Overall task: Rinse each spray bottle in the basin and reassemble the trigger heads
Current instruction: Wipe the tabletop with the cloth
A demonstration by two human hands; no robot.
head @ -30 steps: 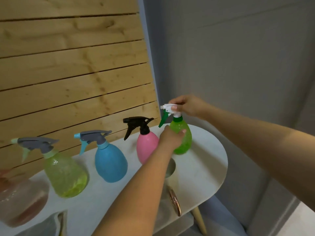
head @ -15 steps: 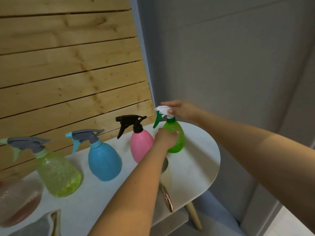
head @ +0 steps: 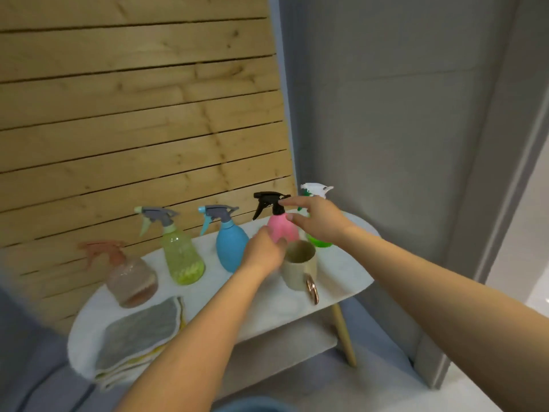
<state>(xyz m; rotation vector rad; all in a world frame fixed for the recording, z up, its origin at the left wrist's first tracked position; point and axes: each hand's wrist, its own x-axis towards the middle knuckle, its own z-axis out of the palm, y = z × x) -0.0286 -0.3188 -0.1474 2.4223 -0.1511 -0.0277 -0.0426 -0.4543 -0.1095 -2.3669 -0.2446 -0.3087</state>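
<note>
1. We're at the pink bottle (head: 282, 230), fourth in a row of five on the white bench (head: 350, 281), between the blue bottle (head: 230, 248) and the green bottle (head: 319, 242).
2. Left hand (head: 263, 254) is at the pink body's lower front, fingers curled against it. Looks like a grip, but motion blur hides full contact.
3. Right hand (head: 318, 218) hovers beside the black trigger head (head: 270, 202), fingers spread, forefinger and thumb bracketing the neck, not yet closed on anything.
4. Green bottle sits behind the right hand, its white and green head on.
5. Handling, our judgement: thin blow-moulded plastic, light, probably near empty. The body will flex if squeezed hard and slip when wet. Take the body low at its widest part.
6. For the head, grip the black threaded collar at the neck, not the lever or nozzle; those are thin and give poor torque. Expect a dip tube inside, so lift straight up once unscrewed.
7. Risks: the beige mug (head: 300, 266) stands just in front of the pink bottle, right at the left hand. The neighbouring bottles stand close. An elbow swing could topple either.
8. A folded grey cloth (head: 139, 334) lies at the near left. A blue rim at the bottom edge may be the basin; cannot tell.
</note>
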